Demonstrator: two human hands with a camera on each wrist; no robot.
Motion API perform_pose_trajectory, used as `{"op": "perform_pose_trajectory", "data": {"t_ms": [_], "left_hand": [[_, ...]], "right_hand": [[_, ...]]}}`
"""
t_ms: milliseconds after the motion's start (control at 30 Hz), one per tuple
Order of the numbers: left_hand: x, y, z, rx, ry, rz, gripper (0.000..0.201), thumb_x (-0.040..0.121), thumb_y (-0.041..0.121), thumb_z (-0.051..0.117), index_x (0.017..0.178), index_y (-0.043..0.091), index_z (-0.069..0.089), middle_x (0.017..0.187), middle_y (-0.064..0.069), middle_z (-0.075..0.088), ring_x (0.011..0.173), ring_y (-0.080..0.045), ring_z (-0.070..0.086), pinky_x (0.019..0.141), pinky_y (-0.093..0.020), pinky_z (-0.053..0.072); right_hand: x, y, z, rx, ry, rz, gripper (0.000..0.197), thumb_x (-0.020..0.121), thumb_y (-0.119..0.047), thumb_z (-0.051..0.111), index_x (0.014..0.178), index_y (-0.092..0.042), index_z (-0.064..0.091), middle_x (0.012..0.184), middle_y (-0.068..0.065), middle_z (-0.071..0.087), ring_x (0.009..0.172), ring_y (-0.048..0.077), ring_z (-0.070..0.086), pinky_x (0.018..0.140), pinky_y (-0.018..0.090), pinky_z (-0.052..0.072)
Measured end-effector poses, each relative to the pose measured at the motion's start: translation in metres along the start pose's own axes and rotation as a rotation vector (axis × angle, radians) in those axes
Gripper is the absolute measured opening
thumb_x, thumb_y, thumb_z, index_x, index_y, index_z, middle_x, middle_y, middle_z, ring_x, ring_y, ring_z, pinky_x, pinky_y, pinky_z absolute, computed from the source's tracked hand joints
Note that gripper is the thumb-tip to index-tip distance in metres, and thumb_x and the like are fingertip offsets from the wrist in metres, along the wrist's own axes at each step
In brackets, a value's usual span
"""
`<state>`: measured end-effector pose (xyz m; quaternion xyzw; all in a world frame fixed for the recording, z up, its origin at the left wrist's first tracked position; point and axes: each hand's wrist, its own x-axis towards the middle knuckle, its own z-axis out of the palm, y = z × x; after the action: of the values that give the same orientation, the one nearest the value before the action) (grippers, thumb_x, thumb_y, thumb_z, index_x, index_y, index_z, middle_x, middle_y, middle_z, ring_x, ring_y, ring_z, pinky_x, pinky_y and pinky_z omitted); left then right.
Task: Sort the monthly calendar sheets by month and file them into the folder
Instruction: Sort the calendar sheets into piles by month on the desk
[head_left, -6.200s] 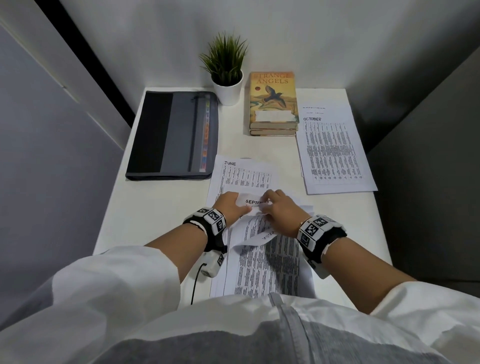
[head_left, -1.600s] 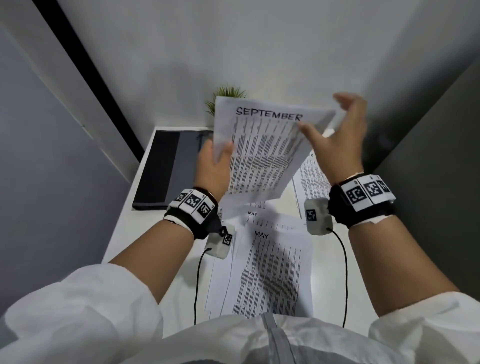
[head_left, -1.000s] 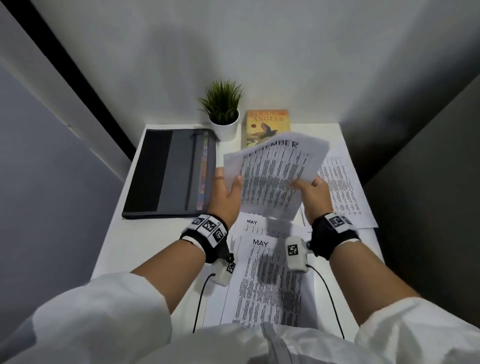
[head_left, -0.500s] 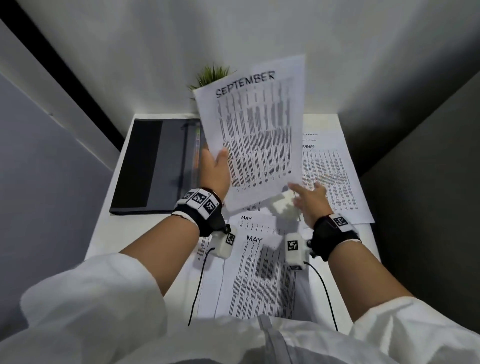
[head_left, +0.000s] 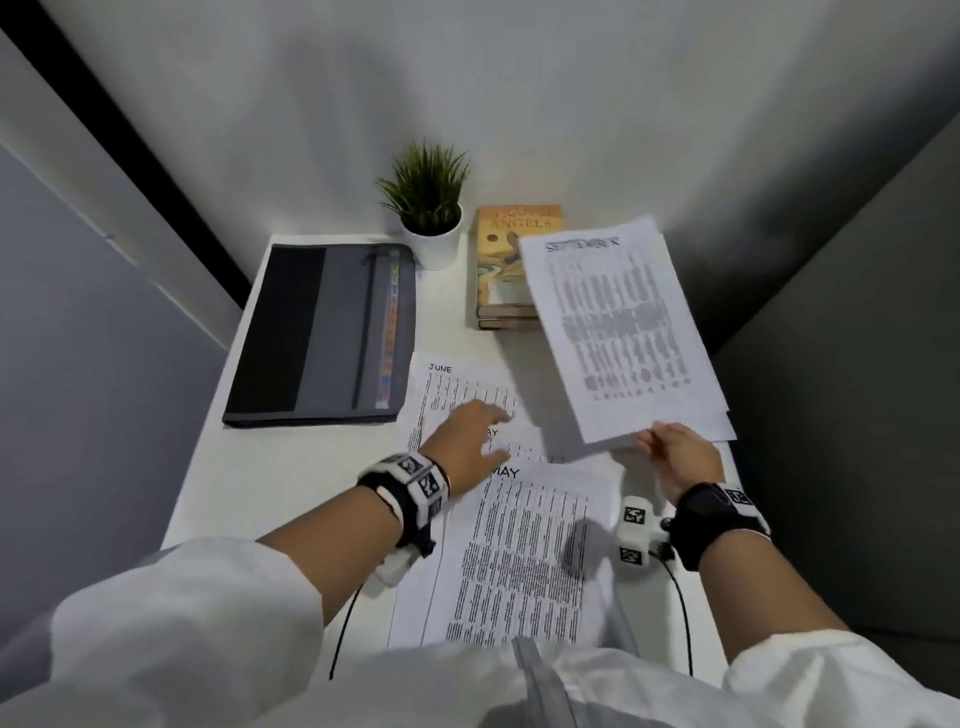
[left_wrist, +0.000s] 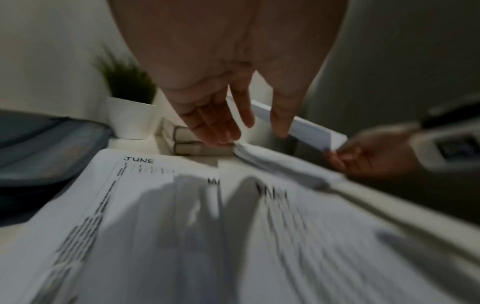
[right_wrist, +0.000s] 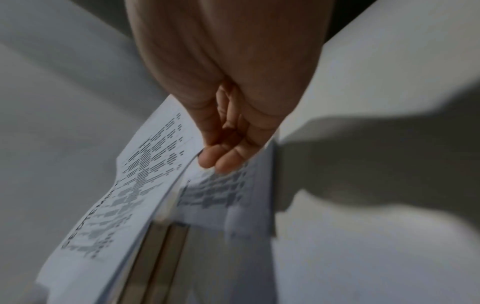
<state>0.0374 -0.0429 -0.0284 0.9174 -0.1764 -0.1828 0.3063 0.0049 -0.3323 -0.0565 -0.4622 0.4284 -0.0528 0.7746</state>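
Note:
My right hand (head_left: 655, 441) pinches the near edge of the SEPTEMBER sheet (head_left: 618, 322), which hovers low over the sheet at the table's right side; the right wrist view shows the fingers (right_wrist: 223, 160) on the SEPTEMBER sheet (right_wrist: 124, 185). My left hand (head_left: 483, 431) hovers open, fingers straight, over the JUNE sheet (head_left: 441, 384) and the MAY sheets (head_left: 524, 551) in front of me. In the left wrist view the left hand (left_wrist: 233, 131) holds nothing above the JUNE sheet (left_wrist: 135, 170). The dark grey folder (head_left: 327, 332) lies closed at the left.
A potted plant (head_left: 428, 208) and a stack of books (head_left: 506, 265) stand at the back of the white table (head_left: 291, 467). Grey walls close in on both sides. The SEPTEMBER sheet overlaps the books' right edge.
The SEPTEMBER sheet has come down from upright in my left hand to low over the right-side sheet, now held by my right hand. My left hand let go and dropped over the JUNE and MAY sheets.

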Motion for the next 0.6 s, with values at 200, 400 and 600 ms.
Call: {"op": "perform_pose_trajectory", "data": {"t_ms": [200, 400, 600], "left_hand": [[-0.024, -0.025, 0.032, 0.399, -0.201, 0.044, 0.077, 0.085, 0.033, 0.069, 0.149, 0.029, 0.025, 0.147, -0.002, 0.031, 0.133, -0.023, 0.031, 0.106, -0.040, 0.034], [-0.038, -0.047, 0.035, 0.332, -0.259, -0.028, 0.085, 0.088, 0.028, 0.069, 0.152, 0.032, 0.015, 0.149, -0.002, 0.028, 0.133, -0.021, 0.033, 0.102, -0.038, 0.044], [-0.045, -0.058, 0.030, 0.285, -0.243, -0.037, 0.081, 0.089, 0.026, 0.068, 0.151, 0.033, 0.017, 0.146, 0.001, 0.032, 0.130, -0.016, 0.037, 0.098, -0.036, 0.046]], "right_hand": [[0.017, 0.002, -0.055, -0.102, 0.249, 0.024, 0.024, 0.091, 0.006, 0.053, 0.070, -0.004, 0.054, 0.068, 0.011, 0.055, 0.046, 0.013, 0.057, 0.044, 0.020, 0.052], [0.026, 0.007, -0.054, -0.063, 0.247, 0.079, 0.026, 0.091, 0.009, 0.049, 0.069, -0.004, 0.047, 0.065, 0.015, 0.051, 0.053, 0.023, 0.051, 0.044, 0.033, 0.056], [0.034, 0.002, -0.049, -0.120, 0.243, 0.144, 0.021, 0.094, 0.005, 0.049, 0.073, -0.002, 0.050, 0.067, 0.017, 0.056, 0.055, 0.025, 0.056, 0.057, 0.041, 0.059]]}}
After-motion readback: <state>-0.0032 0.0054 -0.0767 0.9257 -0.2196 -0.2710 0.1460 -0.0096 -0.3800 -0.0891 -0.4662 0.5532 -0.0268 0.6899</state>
